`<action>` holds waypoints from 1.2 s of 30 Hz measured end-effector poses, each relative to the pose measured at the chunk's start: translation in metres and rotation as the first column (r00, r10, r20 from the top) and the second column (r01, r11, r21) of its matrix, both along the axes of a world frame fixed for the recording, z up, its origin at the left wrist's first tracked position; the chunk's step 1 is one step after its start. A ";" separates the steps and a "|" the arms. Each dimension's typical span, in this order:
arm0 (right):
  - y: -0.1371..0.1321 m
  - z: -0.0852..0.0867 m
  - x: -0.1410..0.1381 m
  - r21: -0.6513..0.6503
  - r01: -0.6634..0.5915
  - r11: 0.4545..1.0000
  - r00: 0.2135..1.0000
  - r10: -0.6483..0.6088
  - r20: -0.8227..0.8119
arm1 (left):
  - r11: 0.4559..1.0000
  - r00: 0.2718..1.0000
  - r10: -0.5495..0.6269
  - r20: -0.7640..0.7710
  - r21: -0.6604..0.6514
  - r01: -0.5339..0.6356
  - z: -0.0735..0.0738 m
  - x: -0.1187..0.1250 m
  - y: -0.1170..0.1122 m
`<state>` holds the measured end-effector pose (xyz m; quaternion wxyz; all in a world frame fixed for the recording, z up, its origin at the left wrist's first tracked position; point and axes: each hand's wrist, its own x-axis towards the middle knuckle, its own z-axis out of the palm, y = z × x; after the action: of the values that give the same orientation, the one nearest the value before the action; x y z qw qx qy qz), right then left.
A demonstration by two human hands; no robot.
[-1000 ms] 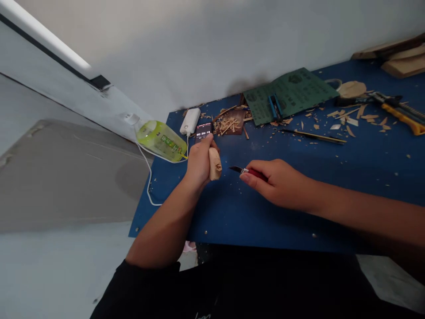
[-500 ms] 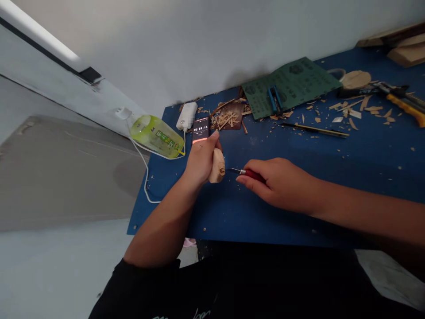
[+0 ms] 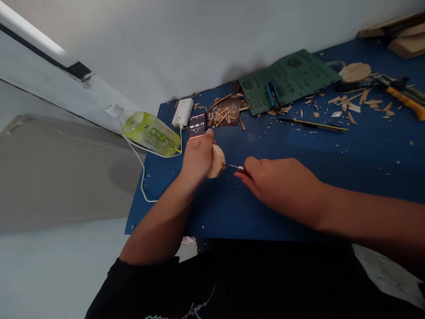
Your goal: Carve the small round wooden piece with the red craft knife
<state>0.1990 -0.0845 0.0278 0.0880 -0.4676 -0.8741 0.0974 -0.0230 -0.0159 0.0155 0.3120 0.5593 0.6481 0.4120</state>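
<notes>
My left hand (image 3: 198,156) is closed around a pale, rounded piece of wood (image 3: 217,161), whose right face shows a small rough, darker hollow. In my right hand (image 3: 275,177) is a slim carving tool (image 3: 239,168) with a metal ferrule and a dark red handle, mostly covered by my fingers. Its thin tip points left at the hollow, a short gap away from the wood. Just beyond my left hand lies a phone (image 3: 198,126) with a lit timer.
A white power bank (image 3: 182,112) and a bottle of yellow-green liquid (image 3: 151,134) lie at left with a white cable. Farther back are wood shavings (image 3: 224,116), green sandpaper (image 3: 288,79) with a blue tool (image 3: 272,95), a pencil-like stick (image 3: 314,125) and a yellow-handled cutter (image 3: 405,103).
My right hand has rolled over, so its fingers now cover more of the red handle. The wood has turned slightly in my left hand. The view has shifted a little.
</notes>
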 end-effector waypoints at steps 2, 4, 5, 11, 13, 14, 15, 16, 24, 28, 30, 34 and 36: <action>0.004 -0.001 -0.002 -0.084 0.001 0.996 0.999 -0.005 -0.049 | 1.000 1.000 0.005 -0.012 0.009 -0.005 -0.002 -0.002 0.001; 0.010 -0.002 -0.003 -0.187 -0.027 0.982 0.989 0.000 -0.145 | 1.000 1.000 -0.003 0.012 0.005 0.003 -0.003 -0.002 0.001; 0.013 -0.002 -0.003 -0.230 -0.045 0.972 0.981 0.000 -0.192 | 1.000 0.999 -0.005 0.032 0.000 0.005 -0.002 -0.001 0.001; 0.014 -0.004 -0.004 -0.182 -0.031 0.983 0.990 0.005 -0.143 | 1.000 0.999 0.003 0.041 -0.017 -0.002 0.001 0.003 0.001; 0.011 -0.005 -0.003 -0.072 -0.029 0.997 0.999 0.026 -0.042 | 1.000 1.000 -0.001 0.029 -0.016 0.001 0.000 0.002 0.002; 0.009 -0.005 -0.003 -0.030 -0.032 0.999 0.999 0.032 -0.002 | 1.000 1.000 0.001 0.024 -0.016 0.000 0.000 0.002 0.002; 0.009 -0.005 -0.003 -0.006 -0.036 0.999 0.999 0.036 0.024 | 1.000 1.000 0.005 0.018 -0.015 -0.004 -0.001 0.001 0.003; 0.009 -0.005 -0.003 -0.005 -0.035 0.999 0.999 0.035 0.035 | 1.000 1.000 0.006 0.008 -0.014 -0.006 -0.003 0.000 0.004; 0.024 -0.001 -0.005 -0.298 -0.044 0.954 0.983 -0.012 -0.185 | 1.000 1.000 0.013 -0.016 0.023 -0.012 -0.009 -0.003 0.006; 0.016 -0.004 -0.005 -0.065 -0.024 0.998 1.000 0.024 -0.008 | 0.999 0.999 0.034 -0.024 0.018 -0.033 -0.009 -0.003 0.007; 0.013 -0.006 -0.006 0.007 -0.019 1.000 0.998 0.018 0.064 | 0.999 0.999 0.045 -0.029 0.024 -0.045 -0.011 -0.004 0.009; 0.020 -0.005 -0.008 -0.147 -0.002 0.989 1.000 0.000 -0.015 | 0.999 0.998 0.037 -0.043 0.032 -0.035 -0.013 -0.005 0.012; 0.026 -0.004 -0.008 -0.280 -0.028 0.960 0.992 -0.008 -0.127 | 0.999 0.999 0.022 -0.030 0.030 -0.021 -0.012 -0.004 0.011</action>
<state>0.1906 -0.0582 0.0241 0.0756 -0.4640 -0.8463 0.2506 -0.0271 -0.0050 0.0036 0.2893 0.5629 0.6526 0.4165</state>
